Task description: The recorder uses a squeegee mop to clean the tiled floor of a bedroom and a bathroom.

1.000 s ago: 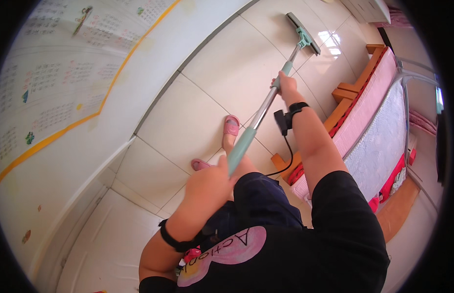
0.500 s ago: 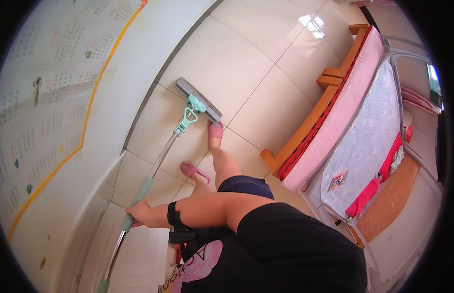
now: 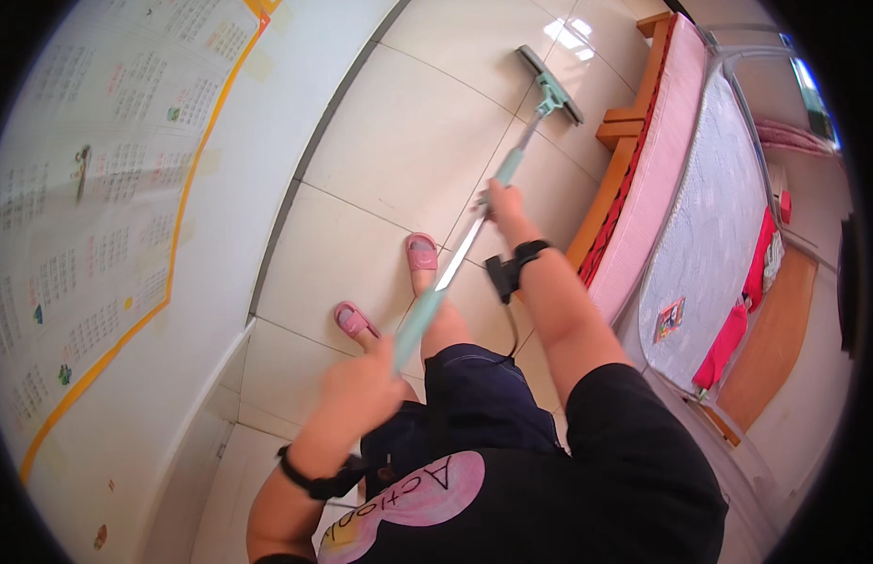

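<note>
A long-handled floor mop slants away from me to the upper right. Its pole is silver with mint-green grips, and its wide grey head lies on the tiles near the bed's side. My left hand, slightly blurred, is closed around the upper green grip close to my body. Farther down the pole, my right hand is wrapped around it near the lower green section. Both wrists wear black straps. Beneath the pole are my feet in pink slippers.
A wooden bed frame with a pink mattress runs along the right, under a frame with a net or cover. On the left, a white wall carries a large printed poster with an orange border. Glossy beige floor tiles lie between.
The mop head has moved up and to the right, away from my feet toward the bed. My right hand has shifted from the upper grip to lower on the pole; my left hand has come into view.
</note>
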A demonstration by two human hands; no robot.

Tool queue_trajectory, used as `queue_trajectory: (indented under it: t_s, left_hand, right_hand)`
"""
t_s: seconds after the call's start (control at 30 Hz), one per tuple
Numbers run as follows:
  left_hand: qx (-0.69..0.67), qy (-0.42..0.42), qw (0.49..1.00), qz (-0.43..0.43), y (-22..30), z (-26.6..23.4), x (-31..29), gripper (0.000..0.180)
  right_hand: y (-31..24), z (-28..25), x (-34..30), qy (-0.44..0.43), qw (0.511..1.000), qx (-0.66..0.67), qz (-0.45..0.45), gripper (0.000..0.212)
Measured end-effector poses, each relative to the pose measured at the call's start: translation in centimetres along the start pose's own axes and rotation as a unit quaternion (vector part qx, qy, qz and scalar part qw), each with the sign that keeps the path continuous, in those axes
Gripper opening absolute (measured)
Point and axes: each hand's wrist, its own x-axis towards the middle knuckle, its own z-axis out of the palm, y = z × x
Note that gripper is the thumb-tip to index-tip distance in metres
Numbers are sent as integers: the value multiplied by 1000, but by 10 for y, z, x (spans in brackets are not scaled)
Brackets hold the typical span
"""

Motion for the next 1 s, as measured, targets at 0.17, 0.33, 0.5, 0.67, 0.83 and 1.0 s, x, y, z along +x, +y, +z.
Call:
queue_trajectory:
  t_s: [0.17,0.33,0.5,0.67,0.83,1.0]
  left_hand:
    - [92,-23,991,95,6,12,-12,33]
    - [35,54,998,-9,-131,21,-101,41]
    - [33,160,970,-182,-259,10,-304,40]
    - [94,117,952,-268,-211,-38,-418,45]
    - [29,153,974,-162,-238,-32,-351,45]
    - [53,91,994,23,-172,30,-189,57]
  right_hand:
    - [11,-30,-36,39,994,95,26,28]
    - [81,107,-169,156,963,221,6,24]
    - [158,277,-361,-17,974,97,203,32]
    - [134,310,-470,-180,889,181,379,44]
    - [125,272,-393,-176,926,255,218,22]
    - [167,141,-198,-45,993,110,18,23]
